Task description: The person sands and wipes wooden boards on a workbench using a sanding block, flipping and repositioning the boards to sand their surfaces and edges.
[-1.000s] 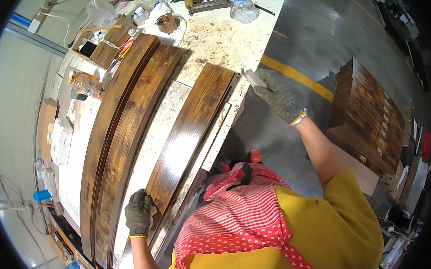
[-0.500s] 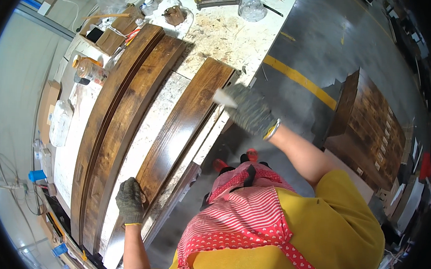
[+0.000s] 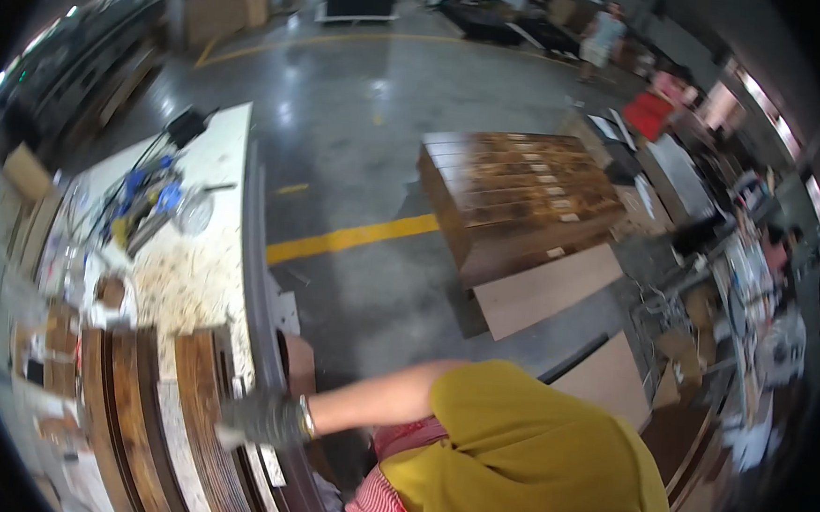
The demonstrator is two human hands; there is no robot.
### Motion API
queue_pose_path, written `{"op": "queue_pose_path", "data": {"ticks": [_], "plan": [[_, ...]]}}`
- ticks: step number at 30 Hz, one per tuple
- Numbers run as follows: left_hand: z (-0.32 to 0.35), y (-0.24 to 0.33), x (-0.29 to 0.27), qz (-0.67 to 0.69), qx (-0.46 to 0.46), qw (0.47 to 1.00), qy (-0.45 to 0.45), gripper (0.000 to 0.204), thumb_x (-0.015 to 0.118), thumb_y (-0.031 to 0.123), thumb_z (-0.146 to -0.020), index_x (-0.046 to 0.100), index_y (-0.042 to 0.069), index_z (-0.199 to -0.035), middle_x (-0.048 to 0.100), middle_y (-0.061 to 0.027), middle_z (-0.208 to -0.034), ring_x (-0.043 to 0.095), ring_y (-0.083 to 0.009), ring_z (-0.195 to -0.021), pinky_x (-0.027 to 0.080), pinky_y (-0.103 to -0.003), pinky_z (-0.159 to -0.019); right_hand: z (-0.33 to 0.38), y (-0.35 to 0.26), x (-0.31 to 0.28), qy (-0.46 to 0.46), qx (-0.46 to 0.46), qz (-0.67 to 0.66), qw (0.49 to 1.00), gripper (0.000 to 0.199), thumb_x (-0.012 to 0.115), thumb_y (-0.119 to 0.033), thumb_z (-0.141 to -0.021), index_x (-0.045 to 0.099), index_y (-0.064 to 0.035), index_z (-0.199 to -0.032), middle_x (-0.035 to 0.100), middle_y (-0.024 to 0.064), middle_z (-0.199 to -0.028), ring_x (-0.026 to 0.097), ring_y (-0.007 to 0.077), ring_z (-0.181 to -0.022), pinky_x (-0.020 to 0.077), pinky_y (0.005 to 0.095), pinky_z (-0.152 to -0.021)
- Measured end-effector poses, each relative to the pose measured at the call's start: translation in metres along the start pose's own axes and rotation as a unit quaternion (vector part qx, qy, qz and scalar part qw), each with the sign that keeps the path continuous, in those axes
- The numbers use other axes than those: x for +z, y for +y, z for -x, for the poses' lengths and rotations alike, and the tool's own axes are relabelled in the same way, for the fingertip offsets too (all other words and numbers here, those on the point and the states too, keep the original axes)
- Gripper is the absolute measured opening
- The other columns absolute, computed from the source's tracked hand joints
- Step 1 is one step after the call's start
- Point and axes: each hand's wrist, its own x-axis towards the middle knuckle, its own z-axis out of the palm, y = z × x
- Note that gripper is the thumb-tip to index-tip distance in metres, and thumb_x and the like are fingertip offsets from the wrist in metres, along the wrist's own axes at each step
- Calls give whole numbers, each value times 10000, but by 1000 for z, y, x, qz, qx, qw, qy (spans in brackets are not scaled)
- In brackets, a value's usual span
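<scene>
My right hand (image 3: pixel 266 424), in a dark grey knitted glove, is closed at the edge of the nearest dark brown wooden board (image 3: pixel 202 403). A small whitish piece (image 3: pixel 228 436) shows at its fingertips, too blurred to name its kind. Two more brown boards, a left one (image 3: pixel 104 416) and one beside it (image 3: pixel 142 418), lie lengthwise to the left on the white worktable (image 3: pixel 228 235). My left hand is out of the picture.
Farther up the table lie a clear jar (image 3: pixel 194 213) and a yellow-and-blue power tool (image 3: pixel 135 225). Stacked brown boards (image 3: pixel 526 193) stand on the floor to the right, with a pale panel (image 3: pixel 549 293) before them. One person (image 3: pixel 601 42) is far off.
The view has swung up and to the right, showing more of the floor and hall. My left hand has left the picture. My right hand stays by the nearest board with the whitish piece.
</scene>
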Motion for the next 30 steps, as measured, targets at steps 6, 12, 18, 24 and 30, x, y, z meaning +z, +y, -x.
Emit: {"op": "queue_pose_path", "data": {"ticks": [6,12,18,24,30], "plan": [[-23,18,11,139,-66,988,28,373,622,295,-927,579,-23,-1117,642,-143,-788,605,-265,-686,495,-372,-584,43,-62,28,282,-42,-141,948,306,663,-276,-834,596,-51,-1030,610,112,-927,623,277,-863,505,401,-713],[2,14,-19,199,-59,975,80,406,677,204,-922,562,-61,-1207,677,-168,-985,664,-224,-790,556,-314,-671,62,-107,32,115,159,-494,847,399,535,-480,-982,561,-82,-981,537,-15,-857,527,97,-784,479,277,-701],[46,-19,-69,334,-159,924,92,281,637,211,-939,611,-15,-1105,599,-124,-935,592,-173,-654,488,-318,-544,95,-26,-26,193,264,-242,914,353,582,-274,-942,609,-14,-1180,632,111,-999,605,227,-910,496,351,-854],[103,-28,-58,56,-113,992,3,369,703,236,-811,622,34,-1108,634,-170,-1038,633,-343,-901,507,-439,-772,38,3,-43,297,154,119,935,404,686,-286,-877,621,-28,-1181,648,185,-1115,626,326,-1034,494,389,-900],[97,-19,-58,-74,-132,988,-13,307,683,200,-825,638,44,-1086,648,-152,-1004,629,-361,-894,500,-449,-787,3,32,-76,302,119,120,938,394,715,-210,-857,613,-19,-1186,615,198,-1118,608,353,-1036,490,406,-902]]}}
